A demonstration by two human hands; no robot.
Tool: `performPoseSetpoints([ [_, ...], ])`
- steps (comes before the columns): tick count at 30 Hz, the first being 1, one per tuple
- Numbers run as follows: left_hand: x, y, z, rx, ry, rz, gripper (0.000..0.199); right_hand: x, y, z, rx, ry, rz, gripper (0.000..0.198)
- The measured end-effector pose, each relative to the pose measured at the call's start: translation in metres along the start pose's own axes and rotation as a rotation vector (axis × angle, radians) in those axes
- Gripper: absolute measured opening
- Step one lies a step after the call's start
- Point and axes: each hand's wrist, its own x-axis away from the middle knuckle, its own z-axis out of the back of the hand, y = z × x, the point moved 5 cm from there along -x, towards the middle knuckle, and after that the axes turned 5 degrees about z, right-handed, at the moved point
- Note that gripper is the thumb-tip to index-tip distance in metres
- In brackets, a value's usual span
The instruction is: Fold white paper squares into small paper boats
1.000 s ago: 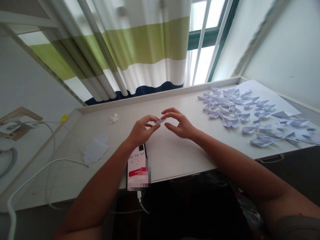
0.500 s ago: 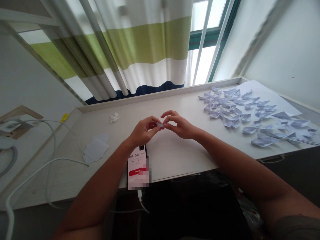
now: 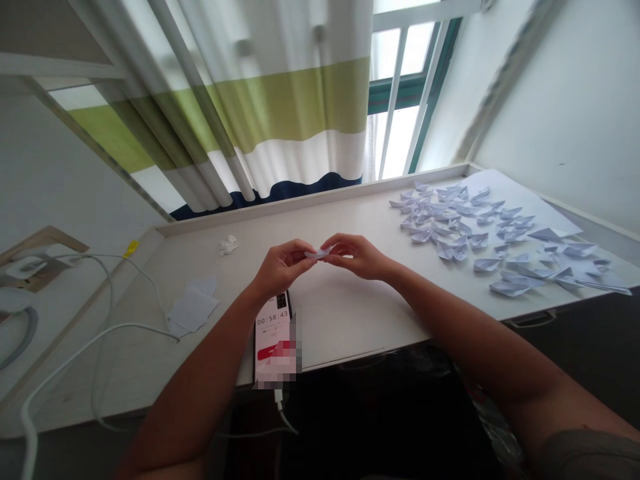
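A small folded paper boat (image 3: 319, 253) is held between both hands, above the middle of the desk. My left hand (image 3: 285, 268) pinches its left end between thumb and fingers. At its right end, my right hand (image 3: 361, 257) closes thumb and fingertips on the paper. Many similar white paper boats (image 3: 453, 250) lie in a loose cluster on the desk's right side. To the left, a few flat sheets of white paper (image 3: 193, 307) overlap one another.
Under my left wrist a phone (image 3: 273, 333) shows a running timer, with a white cable (image 3: 279, 403) plugged in. A crumpled tissue (image 3: 229, 245) lies at the back left. White cords (image 3: 107, 333) cross the left of the desk (image 3: 345, 327). Curtains (image 3: 290, 107) hang behind.
The folded paper now shows wider between my hands, in a boat shape. My right fingers have come down onto it. The view has tilted up slightly and shifted a little right.
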Motion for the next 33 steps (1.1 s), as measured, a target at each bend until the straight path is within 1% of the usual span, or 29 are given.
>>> performPoseSetpoints([
  [2, 0.0, -0.001, -0.001, -0.016, -0.027, -0.012, 0.017, 0.0, 0.003, 0.0, -0.005, 0.001, -0.026, 0.029],
  [5, 0.001, -0.003, -0.001, -0.119, -0.028, -0.024, 0.016, 0.002, 0.009, 0.001, 0.009, 0.01, -0.059, 0.03],
  [8, -0.004, -0.003, -0.003, -0.187, -0.004, 0.017, 0.02, 0.002, 0.013, 0.005, 0.001, 0.002, -0.115, 0.035],
  [11, -0.018, 0.005, -0.011, -0.297, 0.001, 0.064, 0.026, 0.0, 0.006, 0.019, 0.047, -0.012, -0.146, 0.031],
  [14, -0.041, 0.02, -0.025, -0.422, -0.034, 0.021, 0.031, -0.004, -0.009, 0.045, 0.214, -0.023, -0.145, 0.024],
  [17, -0.069, 0.031, -0.043, -0.458, -0.079, -0.05, 0.032, -0.008, -0.027, 0.076, 0.36, -0.046, -0.097, 0.016],
  [19, -0.087, 0.034, -0.057, -0.441, -0.112, -0.076, 0.031, -0.009, -0.036, 0.098, 0.477, -0.07, -0.079, 0.016],
  [20, -0.096, 0.033, -0.064, -0.423, -0.125, -0.083, 0.031, -0.009, -0.04, 0.11, 0.543, -0.06, -0.082, 0.016],
  [23, -0.124, 0.029, -0.085, -0.361, -0.136, -0.074, 0.032, -0.008, -0.043, 0.14, 0.698, -0.105, -0.096, 0.012],
  [26, -0.152, 0.018, -0.101, -0.34, -0.151, -0.025, 0.032, -0.008, -0.036, 0.168, 0.787, -0.18, -0.068, 0.012],
  [28, -0.169, 0.008, -0.106, -0.338, -0.11, 0.009, 0.029, -0.008, -0.024, 0.187, 0.834, -0.206, -0.06, 0.013],
  [30, -0.184, -0.004, -0.105, -0.339, -0.03, 0.041, 0.026, -0.007, -0.006, 0.209, 0.886, -0.172, -0.095, 0.014],
  [31, -0.19, -0.011, -0.105, -0.336, -0.012, 0.06, 0.024, -0.006, 0.005, 0.218, 0.921, -0.16, -0.118, 0.015],
  [33, -0.198, -0.026, -0.107, -0.323, -0.02, 0.088, 0.021, -0.003, 0.025, 0.233, 0.969, -0.142, -0.147, 0.016],
])
